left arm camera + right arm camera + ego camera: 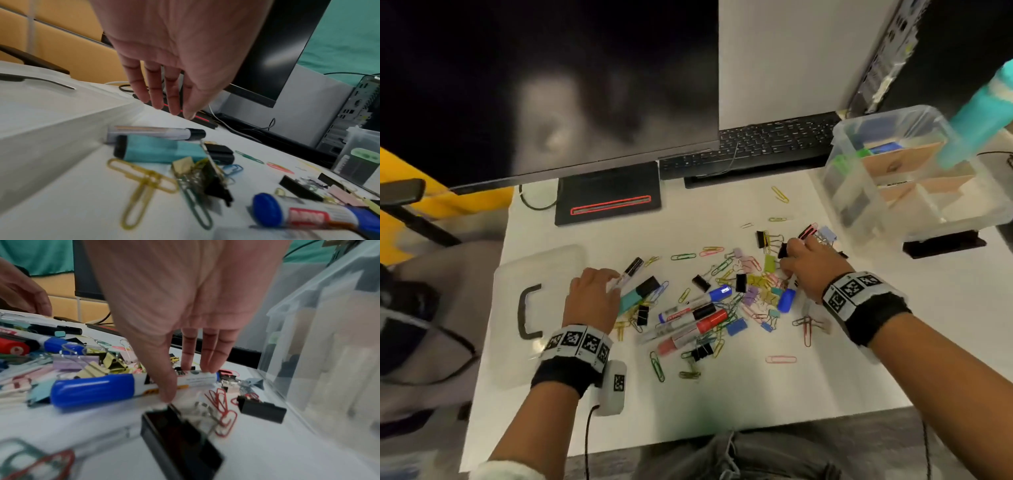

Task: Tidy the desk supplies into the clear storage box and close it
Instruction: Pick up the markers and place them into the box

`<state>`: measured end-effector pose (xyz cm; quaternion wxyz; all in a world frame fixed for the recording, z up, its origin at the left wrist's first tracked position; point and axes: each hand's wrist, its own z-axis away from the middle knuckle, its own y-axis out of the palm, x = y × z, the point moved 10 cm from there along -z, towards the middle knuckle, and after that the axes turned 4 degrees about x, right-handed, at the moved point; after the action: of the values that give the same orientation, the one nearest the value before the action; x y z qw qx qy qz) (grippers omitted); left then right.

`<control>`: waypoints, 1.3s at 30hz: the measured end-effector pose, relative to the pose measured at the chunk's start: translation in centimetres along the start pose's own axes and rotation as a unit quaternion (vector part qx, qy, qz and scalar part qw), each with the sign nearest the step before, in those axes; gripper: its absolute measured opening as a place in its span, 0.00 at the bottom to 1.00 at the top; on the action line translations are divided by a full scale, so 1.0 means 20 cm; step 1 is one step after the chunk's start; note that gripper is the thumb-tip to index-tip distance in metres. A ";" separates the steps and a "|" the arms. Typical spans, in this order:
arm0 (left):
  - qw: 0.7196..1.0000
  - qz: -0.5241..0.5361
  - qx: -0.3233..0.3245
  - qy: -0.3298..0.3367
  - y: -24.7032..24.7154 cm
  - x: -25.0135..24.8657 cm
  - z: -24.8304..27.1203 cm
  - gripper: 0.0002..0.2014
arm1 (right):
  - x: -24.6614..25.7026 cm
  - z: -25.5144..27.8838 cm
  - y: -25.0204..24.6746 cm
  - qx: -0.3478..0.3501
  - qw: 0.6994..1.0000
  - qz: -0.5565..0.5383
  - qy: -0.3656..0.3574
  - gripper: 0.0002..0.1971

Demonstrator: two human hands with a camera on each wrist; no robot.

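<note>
Markers, binder clips and paper clips [756,284] lie scattered mid-desk. My right hand [791,274] reaches down into the pile's right side; thumb and fingers [205,366] pinch a blue-capped white marker [92,389] that lies on the desk. My left hand [606,277] hovers with straight fingers [156,97] just above a black-capped marker [156,133] and a teal highlighter [160,151], not touching them. The clear storage box [852,195] stands open at the right rear, with cardboard dividers inside. Its lid [544,267], with a black handle, lies flat at the left.
A monitor [551,85] on a black base [609,192] and a keyboard [756,144] line the back of the desk. A teal bottle [976,113] rises behind the box. A flat black object [941,243] lies at the box's front. A red marker [709,322] and another blue marker [719,293] lie centre.
</note>
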<state>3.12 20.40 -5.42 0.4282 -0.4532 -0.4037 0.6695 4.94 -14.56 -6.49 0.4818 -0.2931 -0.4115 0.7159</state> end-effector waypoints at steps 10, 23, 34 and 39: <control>0.994 -0.042 0.105 0.004 0.08 0.05 -0.17 0.12 | 0.07 0.06 -0.22 -0.135 0.970 -0.183 0.091 0.15; 0.986 0.056 0.122 0.098 0.15 -0.04 -0.07 0.14 | 0.79 -0.19 -0.04 -0.008 0.991 -0.101 -0.086 0.18; 0.987 -0.035 0.132 0.086 0.15 -0.16 -0.15 0.16 | 0.61 -0.07 -0.37 -0.121 0.962 -0.239 -0.057 0.15; 0.991 0.022 0.041 0.124 -0.11 -0.41 -0.16 0.11 | 0.22 0.11 -0.73 -0.269 0.894 -0.358 -0.015 0.19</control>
<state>8.41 13.87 -2.15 0.4785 -0.5235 -0.3095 0.6334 8.07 -8.18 7.30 0.6023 -0.2334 -0.6726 0.3611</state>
